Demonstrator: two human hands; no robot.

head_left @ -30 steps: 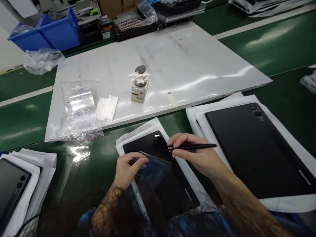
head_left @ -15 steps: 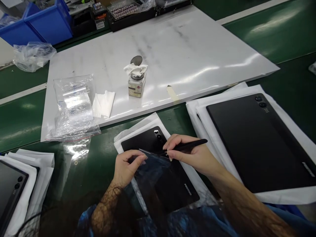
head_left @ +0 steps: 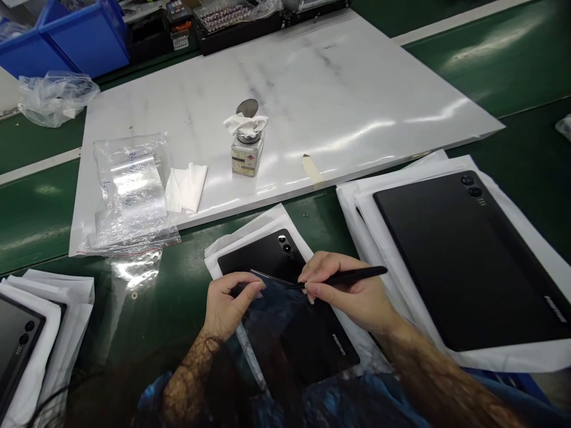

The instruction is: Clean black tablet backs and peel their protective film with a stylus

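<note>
A black tablet (head_left: 319, 327) with a camera cluster lies face down on white wrapping in front of me. Over its back, a clear film (head_left: 277, 300) is raised, its upper edge catching light. My left hand (head_left: 227, 302) pinches that edge near its left corner between thumb and forefinger. Pen-fashion, my right hand (head_left: 352, 291) grips slim black tweezers (head_left: 359, 274), their thin tip pointing left at the film's upper edge. My right fingertips are close to the film's right end; whether they touch it I cannot tell.
A larger black tablet (head_left: 468, 261) rests on white wrapping at right; another tablet (head_left: 15, 339) is at lower left. On the white board (head_left: 339, 95) stand a lidded bottle (head_left: 245, 156), a folded wipe (head_left: 187, 187) and a plastic bag (head_left: 138, 193). Blue bins (head_left: 84, 38) sit behind.
My right hand and the tweezers have shifted slightly right and down along the film's edge. My left hand keeps its pinch nearly in place.
</note>
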